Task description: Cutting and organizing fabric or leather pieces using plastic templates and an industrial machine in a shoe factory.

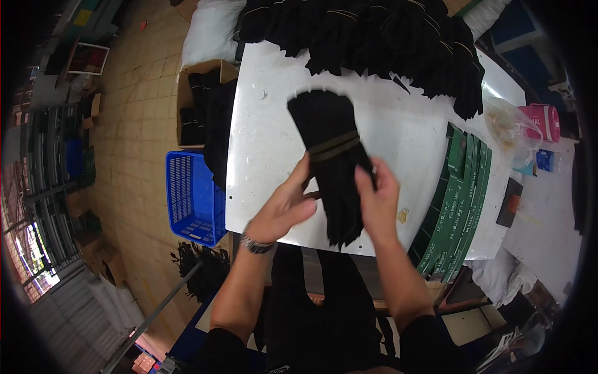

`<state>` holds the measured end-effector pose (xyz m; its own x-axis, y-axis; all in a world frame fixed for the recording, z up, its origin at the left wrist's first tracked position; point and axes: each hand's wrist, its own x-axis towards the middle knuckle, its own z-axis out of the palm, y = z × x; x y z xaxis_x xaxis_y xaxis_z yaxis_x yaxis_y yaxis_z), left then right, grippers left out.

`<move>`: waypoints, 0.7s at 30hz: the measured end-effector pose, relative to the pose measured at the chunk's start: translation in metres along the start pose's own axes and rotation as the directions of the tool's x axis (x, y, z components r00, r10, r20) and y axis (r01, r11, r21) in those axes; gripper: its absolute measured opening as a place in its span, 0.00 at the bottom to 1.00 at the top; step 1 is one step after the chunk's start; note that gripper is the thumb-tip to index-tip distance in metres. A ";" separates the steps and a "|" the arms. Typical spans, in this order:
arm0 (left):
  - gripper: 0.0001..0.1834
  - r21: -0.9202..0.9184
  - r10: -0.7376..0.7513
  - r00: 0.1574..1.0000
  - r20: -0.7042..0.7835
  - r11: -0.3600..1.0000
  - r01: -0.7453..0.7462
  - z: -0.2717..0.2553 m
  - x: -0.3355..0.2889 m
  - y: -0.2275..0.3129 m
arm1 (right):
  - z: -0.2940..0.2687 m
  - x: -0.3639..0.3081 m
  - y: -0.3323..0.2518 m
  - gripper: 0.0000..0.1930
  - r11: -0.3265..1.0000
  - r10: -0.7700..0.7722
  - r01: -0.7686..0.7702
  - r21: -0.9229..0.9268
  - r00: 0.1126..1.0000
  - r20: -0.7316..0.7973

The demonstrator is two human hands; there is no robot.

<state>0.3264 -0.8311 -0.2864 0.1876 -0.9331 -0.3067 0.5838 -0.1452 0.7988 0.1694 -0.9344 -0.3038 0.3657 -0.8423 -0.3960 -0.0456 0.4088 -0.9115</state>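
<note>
A bundle of black fabric pieces [327, 118], fanned wider at its far end, is held over the white table near its front edge. Two turns of a dull yellowish band [335, 145] circle its middle. My left hand [283, 209] grips the bundle's left side, its fingertips partly hidden at the edge and its thumb pointing right. On the other side, my right hand [379, 202] is closed on the right edge, thumb on top and fingers beneath.
Similar banded black bundles [374, 37] line the table's [268, 93] far edge. Green lettered strips [451, 206] lie on the right, with a plastic bag [507, 121] and pink container [542, 123] beyond. A blue crate [187, 199] and carton [187, 81] stand left of the table.
</note>
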 end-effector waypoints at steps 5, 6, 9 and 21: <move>0.34 0.354 -0.074 0.997 0.018 0.933 0.063 -0.023 -0.065 0.015 | 0.019 0.131 -0.066 0.14 0.872 -0.481 0.468 -0.144 0.875 -0.063; 0.34 0.351 -0.072 0.997 0.025 0.935 0.059 -0.028 -0.078 0.007 | 0.019 0.163 -0.077 0.18 0.827 -0.547 0.521 -0.210 0.832 -0.093; 0.31 0.340 -0.173 0.973 -0.153 0.915 0.216 -0.040 -0.113 -0.014 | 0.008 0.226 -0.094 0.27 0.808 -0.505 0.437 -0.394 0.859 -0.081; 0.20 0.532 -0.313 0.935 -0.167 0.770 0.353 -0.034 -0.227 0.021 | -0.116 -0.210 0.134 0.11 0.626 -0.018 0.163 -0.762 0.981 0.196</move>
<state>0.3225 -0.6111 -0.2177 0.1241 -0.7720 -0.6234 0.0952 -0.6161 0.7819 -0.0214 -0.7438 -0.3561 0.5411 -0.7644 -0.3504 -0.6776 -0.1495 -0.7201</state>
